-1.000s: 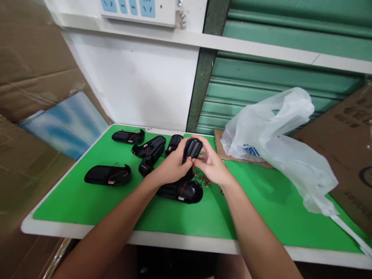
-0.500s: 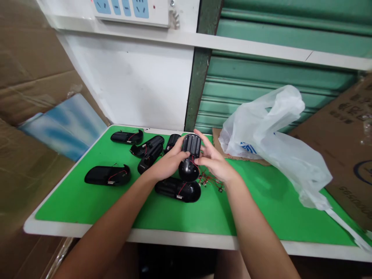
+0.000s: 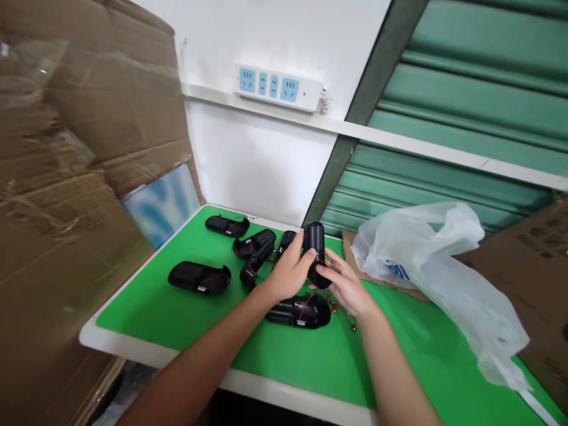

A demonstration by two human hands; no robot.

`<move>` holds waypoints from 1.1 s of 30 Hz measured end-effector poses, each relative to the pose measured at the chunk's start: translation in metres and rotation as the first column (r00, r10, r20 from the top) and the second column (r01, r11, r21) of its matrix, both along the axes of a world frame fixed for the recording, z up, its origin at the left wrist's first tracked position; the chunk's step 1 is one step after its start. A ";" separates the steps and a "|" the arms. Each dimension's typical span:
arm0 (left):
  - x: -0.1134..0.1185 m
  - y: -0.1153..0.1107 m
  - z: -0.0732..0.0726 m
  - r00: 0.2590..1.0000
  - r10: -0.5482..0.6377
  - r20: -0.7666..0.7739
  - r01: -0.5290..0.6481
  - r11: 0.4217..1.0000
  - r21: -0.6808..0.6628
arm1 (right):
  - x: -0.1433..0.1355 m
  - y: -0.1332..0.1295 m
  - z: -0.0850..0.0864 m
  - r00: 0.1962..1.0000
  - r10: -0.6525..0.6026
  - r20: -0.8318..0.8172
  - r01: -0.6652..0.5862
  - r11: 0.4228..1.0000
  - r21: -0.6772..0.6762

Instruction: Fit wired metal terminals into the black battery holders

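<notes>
- Black casing [image 3: 314,239]: up over the tabletop [image 3: 213,319], between both hands.
- Left hand [image 3: 293,269]: grip closed along its left side, thumb across the front.
- Right hand [image 3: 348,287]: grip half open, fingertips against its near half; they were up by its far end before.
- Power strip [image 3: 279,89]: now wholly in view; the loose casings [image 3: 199,278] haven't budged.

The person's hands [image 3: 291,269] and forearms [image 3: 393,361] are bare as far as they show, with slim fingers [image 3: 333,274].
</notes>
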State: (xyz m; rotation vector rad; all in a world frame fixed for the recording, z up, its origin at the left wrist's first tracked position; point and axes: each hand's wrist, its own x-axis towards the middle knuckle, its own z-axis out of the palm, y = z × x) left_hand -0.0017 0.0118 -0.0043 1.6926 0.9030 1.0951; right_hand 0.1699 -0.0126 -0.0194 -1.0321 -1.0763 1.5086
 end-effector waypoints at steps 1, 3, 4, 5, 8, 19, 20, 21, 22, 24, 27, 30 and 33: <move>0.000 0.000 0.000 1.000 0.006 0.000 -0.006 1.000 0.025 | -0.001 0.001 -0.001 0.999 -0.027 0.017 0.027 1.000 0.002; -0.002 0.001 0.000 0.999 0.037 0.024 -0.040 0.992 0.121 | 0.000 0.004 -0.002 0.991 -0.123 0.060 0.120 0.992 0.047; -0.003 0.002 0.000 0.997 0.061 0.038 -0.067 0.984 0.163 | 0.001 0.005 -0.002 0.979 -0.192 0.074 0.185 0.978 0.095; -0.005 0.002 0.000 0.995 0.086 0.045 -0.093 0.977 0.191 | 0.002 0.006 0.000 0.960 -0.268 0.075 0.255 0.955 0.153; -0.010 0.002 0.004 0.994 0.110 -0.016 -0.104 0.974 0.202 | 0.006 0.004 0.010 0.903 -0.429 0.031 0.405 0.872 0.274; -0.001 -0.011 -0.012 0.821 -0.124 -0.558 0.384 0.843 0.377 | 0.012 -0.016 0.032 0.823 -0.561 0.092 0.492 0.783 0.381; 0.001 -0.011 -0.016 0.800 -0.140 -0.584 0.416 0.830 0.371 | 0.014 -0.018 0.036 0.814 -0.575 0.082 0.512 0.776 0.369; 0.003 -0.012 -0.019 0.779 -0.146 -0.609 0.437 0.824 0.360 | 0.015 -0.021 0.041 0.808 -0.585 0.071 0.530 0.775 0.343; 0.004 -0.012 -0.022 0.761 -0.146 -0.632 0.447 0.824 0.348 | 0.016 -0.024 0.046 0.803 -0.593 0.059 0.549 0.774 0.314; 0.006 -0.012 -0.026 0.725 -0.142 -0.674 0.463 0.824 0.325 | 0.015 -0.032 0.057 0.789 -0.614 0.030 0.583 0.764 0.277; 0.006 -0.011 -0.028 0.694 -0.137 -0.706 0.482 0.818 0.315 | 0.010 -0.047 0.069 0.794 -0.608 -0.010 0.592 0.770 0.238; 0.005 -0.011 -0.027 0.699 -0.125 -0.704 0.472 0.820 0.323 | 0.007 -0.067 0.073 0.803 -0.595 -0.039 0.589 0.780 0.213; 0.005 -0.012 -0.025 0.719 -0.106 -0.687 0.436 0.838 0.327 | 0.014 -0.101 0.062 0.781 -0.623 -0.042 0.617 0.760 0.205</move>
